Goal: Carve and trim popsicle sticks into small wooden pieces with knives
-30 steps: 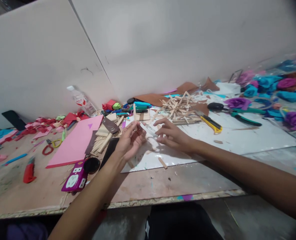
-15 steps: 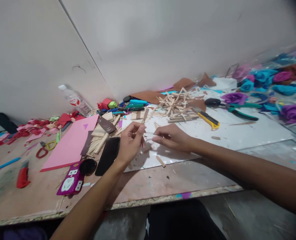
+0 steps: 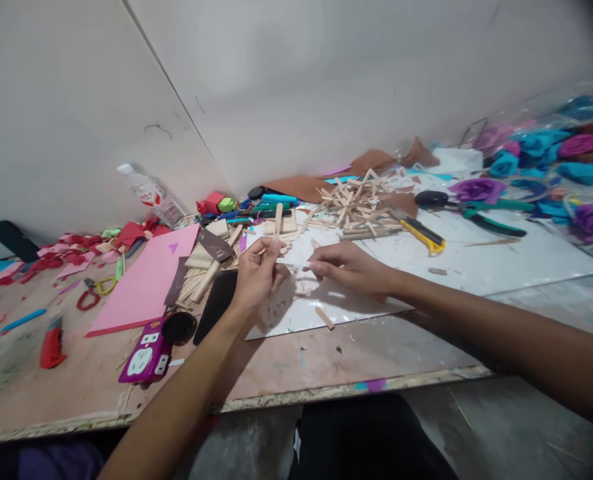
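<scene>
My left hand pinches a flat wooden craft stick that stands upright above its fingers. My right hand is closed on a thin pale glue stick whose tip reaches the wooden stick at my left fingers. Both hands hover over a white sheet lying on the worktable. A short stick piece lies on the sheet just below my right hand.
A heap of wooden sticks and a yellow utility knife lie behind my hands. Left are a pink foam sheet, a purple power strip, scissors, a red cutter, a bottle. Paper flowers and green pliers are right.
The wooden stick in my left hand turned from tilted to upright. Both hands stayed together over the white sheet, shifting only slightly.
</scene>
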`<state>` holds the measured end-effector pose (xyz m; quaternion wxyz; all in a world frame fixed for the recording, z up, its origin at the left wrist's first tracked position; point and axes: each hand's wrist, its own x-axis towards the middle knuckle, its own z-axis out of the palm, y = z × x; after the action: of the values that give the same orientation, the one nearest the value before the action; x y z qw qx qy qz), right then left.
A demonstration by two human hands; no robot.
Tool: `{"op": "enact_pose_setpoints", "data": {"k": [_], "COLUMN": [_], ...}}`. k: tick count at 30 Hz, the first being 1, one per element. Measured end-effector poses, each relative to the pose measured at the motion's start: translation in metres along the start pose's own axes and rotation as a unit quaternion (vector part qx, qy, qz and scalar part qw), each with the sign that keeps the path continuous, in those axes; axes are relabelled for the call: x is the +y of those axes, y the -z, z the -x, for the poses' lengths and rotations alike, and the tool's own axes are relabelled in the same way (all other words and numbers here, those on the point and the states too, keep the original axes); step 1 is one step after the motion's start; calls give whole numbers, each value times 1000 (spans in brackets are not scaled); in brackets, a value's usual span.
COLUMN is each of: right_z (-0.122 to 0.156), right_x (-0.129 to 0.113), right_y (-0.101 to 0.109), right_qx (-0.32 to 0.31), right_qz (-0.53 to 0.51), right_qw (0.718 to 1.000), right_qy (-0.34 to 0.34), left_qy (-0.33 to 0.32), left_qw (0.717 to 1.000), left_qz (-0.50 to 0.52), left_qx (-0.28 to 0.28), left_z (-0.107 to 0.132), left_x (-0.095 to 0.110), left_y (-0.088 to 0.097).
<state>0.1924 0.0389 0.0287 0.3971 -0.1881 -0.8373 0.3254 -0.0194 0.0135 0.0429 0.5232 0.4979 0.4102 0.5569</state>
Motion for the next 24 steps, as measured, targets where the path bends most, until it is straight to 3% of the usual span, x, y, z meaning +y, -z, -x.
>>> {"op": "enact_pose_setpoints", "data": {"k": [5,12,24], "right_z": [1,1,1], "right_x": [2,-1,1], "right_y": [2,-3,0], "right_qx": [-1,23,-17], "right_qz": [-13,25,-10], "right_qw": [1000,999,1000], "right_qy": [-2,6,5], "left_qy": [33,-17,-6], "left_qw": [999,999,997], "left_qz": [33,-38,-64], "left_qx": [-21,-29,-32], "left_z": [-2,5,4], "left_x": [7,-2,-3], "left_y": [2,-4,-2]}}
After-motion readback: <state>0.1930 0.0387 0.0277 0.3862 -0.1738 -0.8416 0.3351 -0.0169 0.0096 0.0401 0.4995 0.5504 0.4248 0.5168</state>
